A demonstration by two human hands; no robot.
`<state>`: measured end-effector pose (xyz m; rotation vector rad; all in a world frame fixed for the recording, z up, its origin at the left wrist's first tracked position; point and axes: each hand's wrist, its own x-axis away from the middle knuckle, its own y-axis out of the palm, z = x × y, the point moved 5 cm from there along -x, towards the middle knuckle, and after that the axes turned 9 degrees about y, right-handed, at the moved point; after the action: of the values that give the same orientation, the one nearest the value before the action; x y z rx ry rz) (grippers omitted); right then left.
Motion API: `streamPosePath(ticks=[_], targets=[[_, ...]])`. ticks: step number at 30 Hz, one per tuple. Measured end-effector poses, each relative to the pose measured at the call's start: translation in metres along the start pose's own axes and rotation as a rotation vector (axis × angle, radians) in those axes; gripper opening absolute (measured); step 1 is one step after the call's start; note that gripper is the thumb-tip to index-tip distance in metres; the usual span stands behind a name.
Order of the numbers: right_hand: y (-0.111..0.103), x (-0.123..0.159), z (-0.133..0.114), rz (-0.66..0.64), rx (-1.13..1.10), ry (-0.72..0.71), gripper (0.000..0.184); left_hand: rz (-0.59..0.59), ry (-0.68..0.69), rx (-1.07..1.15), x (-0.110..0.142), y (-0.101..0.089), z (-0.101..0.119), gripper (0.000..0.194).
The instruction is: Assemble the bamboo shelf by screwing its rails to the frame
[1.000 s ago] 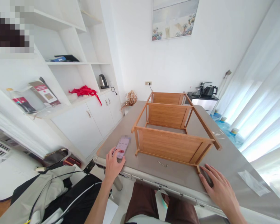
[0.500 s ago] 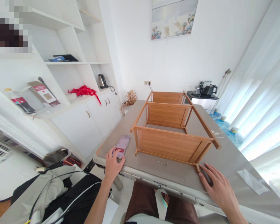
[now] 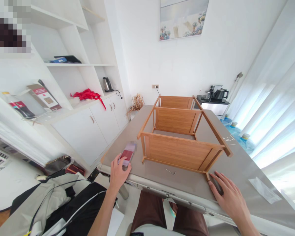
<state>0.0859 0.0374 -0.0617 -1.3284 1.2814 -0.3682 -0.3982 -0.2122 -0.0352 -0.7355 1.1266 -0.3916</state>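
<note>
My left hand (image 3: 119, 170) is at the near left of the table, its fingers and thumb around the lower end of a smartphone (image 3: 127, 155). One fingertip rests on the lit screen, which is mostly dark red. My right hand (image 3: 228, 193) lies on the tabletop with fingers spread, holding nothing. Its fingertips are beside the near right leg end of a wooden shelf rack (image 3: 177, 152). The rack lies on its side, with several brown panels between its long rails. In front of its nearest panel lies a small L-shaped hex key (image 3: 170, 171).
The grey table (image 3: 147, 178) stretches away from me. A clear plastic piece (image 3: 265, 190) lies on its right. White shelving (image 3: 78, 65) stands left, holding a kettle (image 3: 107, 84) and red cloth (image 3: 87, 94). Bags and cables (image 3: 61, 196) are at lower left; water jugs (image 3: 244, 141) stand right.
The phone screen has changed from a pale display with a red area low down to a mostly dark red one. Both hands and the rack stay in place.
</note>
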Motion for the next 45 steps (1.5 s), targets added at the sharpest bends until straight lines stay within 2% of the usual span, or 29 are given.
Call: streamPosePath(ticks=[27,33,40,45], targets=[[-0.0044,-0.0004,-0.004,-0.012,-0.003,0.014,0.055,-0.019,-0.012,0.005,-0.0014,-0.0021,0.003,0.029],[-0.0027,-0.0002,-0.0022,-0.02,0.001,0.021,0.055,-0.019,-0.025,0.011,-0.0015,-0.0032,0.0023,0.046],[-0.0015,0.0007,-0.001,-0.02,0.002,0.018,0.055,-0.022,-0.016,0.007,-0.0006,-0.0032,0.0033,0.031],[-0.0026,0.0008,-0.0025,-0.019,-0.003,0.025,0.055,-0.015,-0.016,0.013,-0.0008,-0.0033,0.0037,0.031]])
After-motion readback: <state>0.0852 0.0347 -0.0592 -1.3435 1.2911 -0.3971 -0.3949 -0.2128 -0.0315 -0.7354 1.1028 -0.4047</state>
